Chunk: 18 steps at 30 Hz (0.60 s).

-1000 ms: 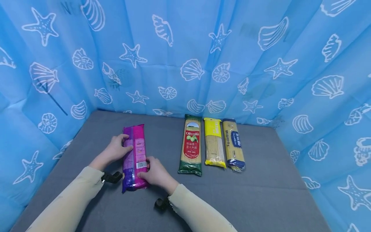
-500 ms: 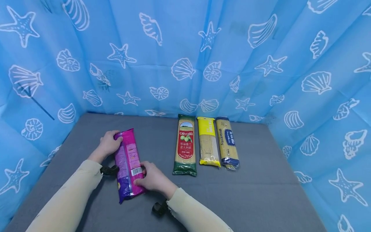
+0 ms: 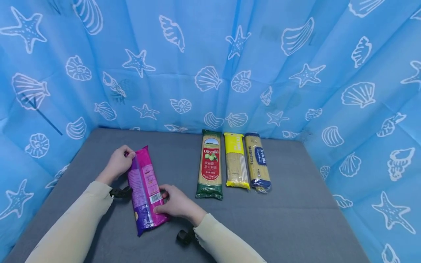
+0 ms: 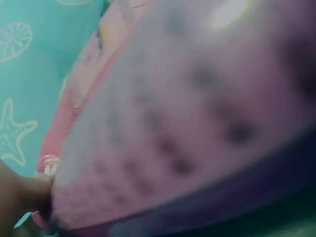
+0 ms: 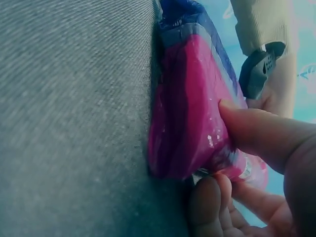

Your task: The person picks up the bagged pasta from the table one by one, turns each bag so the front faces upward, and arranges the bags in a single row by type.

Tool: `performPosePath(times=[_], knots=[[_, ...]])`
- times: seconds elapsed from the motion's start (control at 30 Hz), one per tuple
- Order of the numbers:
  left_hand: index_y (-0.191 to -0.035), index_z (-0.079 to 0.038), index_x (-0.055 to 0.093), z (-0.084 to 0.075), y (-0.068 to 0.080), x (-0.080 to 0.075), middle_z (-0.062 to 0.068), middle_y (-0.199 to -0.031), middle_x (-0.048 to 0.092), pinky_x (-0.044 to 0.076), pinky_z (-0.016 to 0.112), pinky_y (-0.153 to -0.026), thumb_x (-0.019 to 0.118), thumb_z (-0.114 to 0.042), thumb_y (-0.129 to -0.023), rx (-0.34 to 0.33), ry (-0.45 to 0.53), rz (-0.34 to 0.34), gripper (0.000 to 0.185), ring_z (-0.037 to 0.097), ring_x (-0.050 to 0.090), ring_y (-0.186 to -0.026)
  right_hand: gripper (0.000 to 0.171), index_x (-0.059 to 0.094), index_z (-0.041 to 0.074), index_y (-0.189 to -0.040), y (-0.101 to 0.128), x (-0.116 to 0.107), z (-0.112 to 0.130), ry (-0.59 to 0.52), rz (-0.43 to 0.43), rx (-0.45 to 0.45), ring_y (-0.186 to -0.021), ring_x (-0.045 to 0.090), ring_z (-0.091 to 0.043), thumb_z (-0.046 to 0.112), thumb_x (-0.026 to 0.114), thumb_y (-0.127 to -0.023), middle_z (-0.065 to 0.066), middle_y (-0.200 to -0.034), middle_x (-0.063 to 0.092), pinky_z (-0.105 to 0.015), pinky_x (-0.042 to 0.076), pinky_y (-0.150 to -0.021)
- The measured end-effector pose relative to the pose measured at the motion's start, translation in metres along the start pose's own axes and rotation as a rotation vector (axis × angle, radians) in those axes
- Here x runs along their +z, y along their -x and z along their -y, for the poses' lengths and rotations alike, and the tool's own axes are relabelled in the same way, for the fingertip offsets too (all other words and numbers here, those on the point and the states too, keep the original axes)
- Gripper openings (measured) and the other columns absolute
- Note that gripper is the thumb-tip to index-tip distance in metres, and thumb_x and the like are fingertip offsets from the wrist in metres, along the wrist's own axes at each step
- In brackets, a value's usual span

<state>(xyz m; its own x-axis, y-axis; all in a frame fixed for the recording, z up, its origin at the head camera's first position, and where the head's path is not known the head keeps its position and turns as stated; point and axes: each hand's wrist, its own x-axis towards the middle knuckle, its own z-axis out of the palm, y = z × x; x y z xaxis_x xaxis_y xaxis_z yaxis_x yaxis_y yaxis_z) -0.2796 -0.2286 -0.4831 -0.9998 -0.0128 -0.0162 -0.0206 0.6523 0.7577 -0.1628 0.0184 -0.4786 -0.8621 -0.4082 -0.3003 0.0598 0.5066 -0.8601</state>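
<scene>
A long magenta and purple pasta packet (image 3: 145, 190) lies on the grey table (image 3: 296, 219) at the front left, its barcode facing up. My left hand (image 3: 120, 163) grips its far end, fingers curled round the upper left edge. My right hand (image 3: 172, 202) pinches the packet's near right edge beside the barcode. In the right wrist view the thumb (image 5: 256, 131) presses on the magenta packet (image 5: 190, 113), which rests on the grey table (image 5: 69, 123). The left wrist view is filled by the blurred packet (image 4: 187, 123).
Three more pasta packets lie side by side at the back centre: a green and red one (image 3: 209, 164), a yellow one (image 3: 235, 160) and a blue-ended one (image 3: 258, 162). Blue curtains with shells and starfish (image 3: 210, 65) enclose the table on three sides.
The packet has turned slightly, its near end swinging right, and it has slid a little toward me. Both hands have stayed on it, and the left hand has shifted to the far corner.
</scene>
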Motion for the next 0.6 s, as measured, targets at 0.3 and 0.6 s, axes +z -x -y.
performPosePath(times=[0.3,0.6], knots=[[-0.104,0.003,0.043,-0.031,0.013,-0.01,0.019,-0.097,0.046,0.043,0.036,-0.061,0.033,-0.019,-0.106,0.012,0.145,-0.043,0.025,0.027,0.045,-0.08,0.075,0.044,0.019,-0.145,0.007,-0.008,-0.008,-0.186,0.074,-0.081,-0.078,0.061,-0.012,0.019,0.081,-0.08,0.0,-0.094,0.062,-0.026,0.051,-0.065],[-0.114,0.003,0.042,-0.064,0.022,-0.016,0.02,-0.105,0.045,0.047,0.031,-0.059,0.033,-0.024,-0.106,-0.055,0.211,-0.099,0.03,0.027,0.047,-0.084,0.068,0.038,0.038,-0.143,0.012,-0.023,-0.014,-0.297,0.069,-0.103,-0.097,0.062,-0.015,0.03,0.075,-0.086,0.0,-0.114,0.056,-0.032,0.054,-0.078]])
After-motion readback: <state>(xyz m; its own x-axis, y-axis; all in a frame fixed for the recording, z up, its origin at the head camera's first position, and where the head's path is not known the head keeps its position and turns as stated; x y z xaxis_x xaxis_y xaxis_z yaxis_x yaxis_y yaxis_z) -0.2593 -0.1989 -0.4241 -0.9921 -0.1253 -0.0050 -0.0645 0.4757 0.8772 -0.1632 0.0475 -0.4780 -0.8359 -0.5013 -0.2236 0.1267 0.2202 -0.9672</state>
